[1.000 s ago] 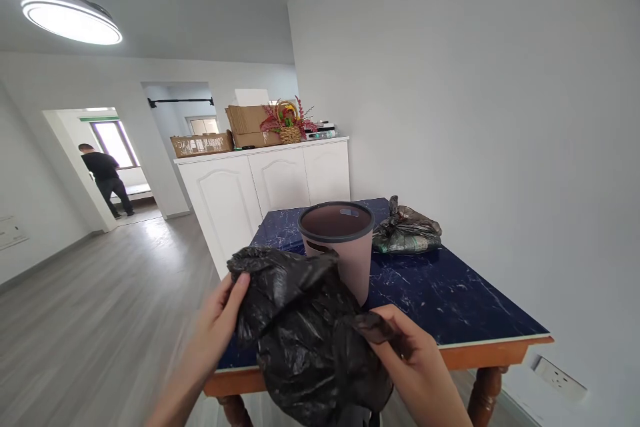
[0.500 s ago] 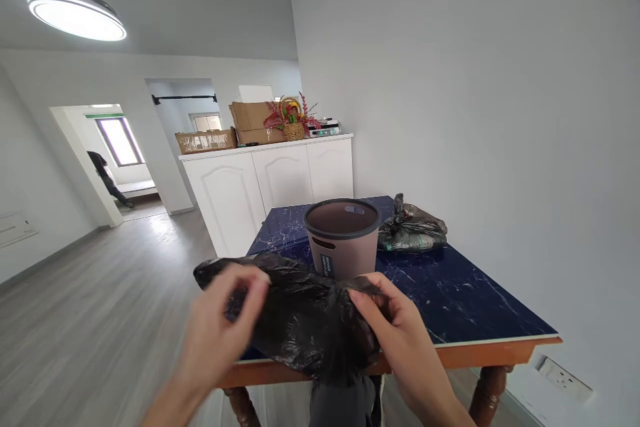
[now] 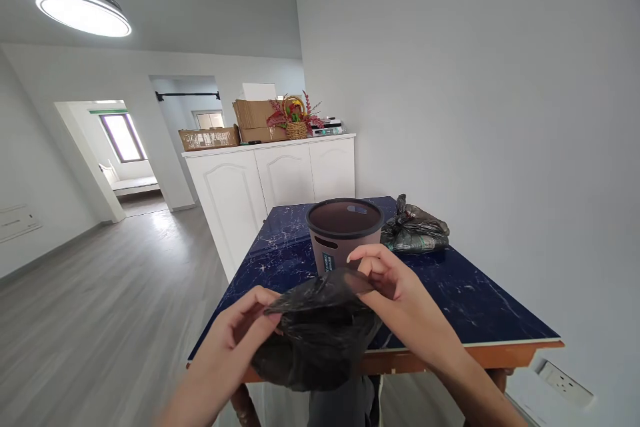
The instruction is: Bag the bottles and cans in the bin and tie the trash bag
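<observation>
A thin black garbage bag (image 3: 320, 340) hangs between my hands at the near edge of the table, its mouth spread partly apart. My left hand (image 3: 235, 337) pinches the bag's left rim between thumb and fingers. On the other side, my right hand (image 3: 395, 287) has its thumb and fingertips on the right rim, the thin film stretched over the thumb. Just behind the bag stands an upright brownish-pink trash can (image 3: 345, 240) with a dark rim, an oval handle slot and a label, which the bag and right hand partly cover.
The blue marbled table (image 3: 475, 293) has a wooden edge. A knotted, filled black bag (image 3: 417, 230) lies on it beside the can, near the wall. Beyond stands a white cabinet (image 3: 285, 177) with cardboard boxes (image 3: 260, 121) and a flower basket (image 3: 296, 128). A wall socket (image 3: 565, 381) is at lower right.
My left hand has taken hold of the bag's rim. The bag has been drawn in from the left and its mouth parted. A dark figure in the far doorway is gone from view.
</observation>
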### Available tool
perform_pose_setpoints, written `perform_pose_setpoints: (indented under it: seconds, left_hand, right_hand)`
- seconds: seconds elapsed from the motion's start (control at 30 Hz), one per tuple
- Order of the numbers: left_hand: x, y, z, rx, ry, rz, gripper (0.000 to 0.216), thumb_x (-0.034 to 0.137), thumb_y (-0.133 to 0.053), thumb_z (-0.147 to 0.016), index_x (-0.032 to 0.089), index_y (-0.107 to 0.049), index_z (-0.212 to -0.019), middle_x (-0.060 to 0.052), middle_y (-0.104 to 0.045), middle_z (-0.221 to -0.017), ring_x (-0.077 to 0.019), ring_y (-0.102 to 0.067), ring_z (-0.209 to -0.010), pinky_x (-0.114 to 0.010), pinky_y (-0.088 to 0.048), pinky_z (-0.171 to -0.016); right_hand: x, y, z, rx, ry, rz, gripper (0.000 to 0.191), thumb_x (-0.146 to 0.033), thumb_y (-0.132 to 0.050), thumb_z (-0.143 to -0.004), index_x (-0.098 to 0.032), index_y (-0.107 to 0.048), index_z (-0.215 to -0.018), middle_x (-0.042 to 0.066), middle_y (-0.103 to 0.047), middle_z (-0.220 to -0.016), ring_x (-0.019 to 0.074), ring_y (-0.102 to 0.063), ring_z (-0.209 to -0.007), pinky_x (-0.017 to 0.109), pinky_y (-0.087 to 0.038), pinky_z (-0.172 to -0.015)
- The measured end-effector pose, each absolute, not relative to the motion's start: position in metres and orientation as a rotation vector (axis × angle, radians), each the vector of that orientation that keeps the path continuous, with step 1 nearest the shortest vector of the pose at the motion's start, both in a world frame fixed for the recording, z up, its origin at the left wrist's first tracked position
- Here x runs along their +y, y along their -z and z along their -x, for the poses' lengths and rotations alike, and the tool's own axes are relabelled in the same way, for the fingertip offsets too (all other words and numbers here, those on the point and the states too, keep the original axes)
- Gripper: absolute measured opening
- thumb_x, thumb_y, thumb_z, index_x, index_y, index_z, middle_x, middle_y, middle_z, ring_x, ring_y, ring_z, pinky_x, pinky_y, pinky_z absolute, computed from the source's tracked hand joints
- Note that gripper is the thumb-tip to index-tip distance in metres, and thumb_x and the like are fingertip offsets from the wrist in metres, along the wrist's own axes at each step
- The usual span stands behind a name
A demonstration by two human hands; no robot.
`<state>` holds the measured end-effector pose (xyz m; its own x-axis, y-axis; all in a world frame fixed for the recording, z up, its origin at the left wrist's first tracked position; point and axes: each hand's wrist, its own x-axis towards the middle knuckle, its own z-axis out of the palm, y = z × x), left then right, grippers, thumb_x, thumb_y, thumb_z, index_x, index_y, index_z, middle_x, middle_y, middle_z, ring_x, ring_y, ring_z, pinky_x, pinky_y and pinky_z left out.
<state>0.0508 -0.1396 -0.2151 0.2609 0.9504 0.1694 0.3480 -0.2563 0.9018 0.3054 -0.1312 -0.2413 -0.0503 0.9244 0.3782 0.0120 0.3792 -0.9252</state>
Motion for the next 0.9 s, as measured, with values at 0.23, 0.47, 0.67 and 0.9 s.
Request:
perform_pose_setpoints:
  seconds: [0.23, 0.47, 0.67, 0.9]
  left_hand:
    - [-0.135, 0.212, -0.041, 1.242, -1.262, -1.237, 0.04, 0.059, -0.075, -0.086, 0.028, -0.061, -0.108, -0.003, -0.074, -0.092, -0.0271, -0.072, -0.087, -0.036, -0.057, -0.072]
    - [-0.137, 0.194, -0.027, 1.355, -1.493, -1.233, 0.043, 0.056, -0.074, -0.084, 0.03, -0.061, -0.115, -0.001, -0.071, -0.089, -0.0215, -0.066, -0.069, -0.029, -0.053, -0.054]
    - [-0.149, 0.188, -0.02, 1.487, -1.449, -1.582, 0.035, 0.062, -0.067, -0.086, 0.027, -0.062, -0.085, 0.002, -0.054, -0.068, -0.0172, -0.052, -0.056, -0.025, -0.043, -0.044]
    - [-0.169, 0.193, -0.016, 1.663, -1.602, -2.13, 0.048, 0.067, -0.085, -0.068, 0.037, -0.066, -0.1, 0.006, -0.072, -0.067, -0.0218, -0.063, -0.052, -0.03, -0.053, -0.055]
  right_hand:
    - [-0.148, 0.244, -0.296, -1.604, -0.336, 1.071, 0.033, -0.012, -0.052, -0.091, -0.026, -0.055, -0.12, -0.005, -0.049, -0.081, 0.0146, -0.052, -0.07, 0.022, -0.036, -0.057]
    - [-0.162, 0.249, -0.283, -1.81, -0.184, 1.118, 0.041, -0.003, -0.046, -0.082, -0.026, -0.053, -0.114, -0.005, -0.049, -0.08, 0.0135, -0.055, -0.064, 0.022, -0.04, -0.057]
    - [-0.155, 0.259, -0.287, -1.769, -0.051, 1.264, 0.033, -0.005, -0.045, -0.081, -0.027, -0.049, -0.105, -0.004, -0.046, -0.082, 0.0149, -0.05, -0.061, 0.024, -0.037, -0.054]
    - [-0.145, 0.263, -0.31, -1.722, 0.047, 1.342, 0.031, -0.011, -0.047, -0.088, -0.027, -0.051, -0.113, -0.001, -0.052, -0.09, 0.0174, -0.056, -0.068, 0.026, -0.042, -0.058]
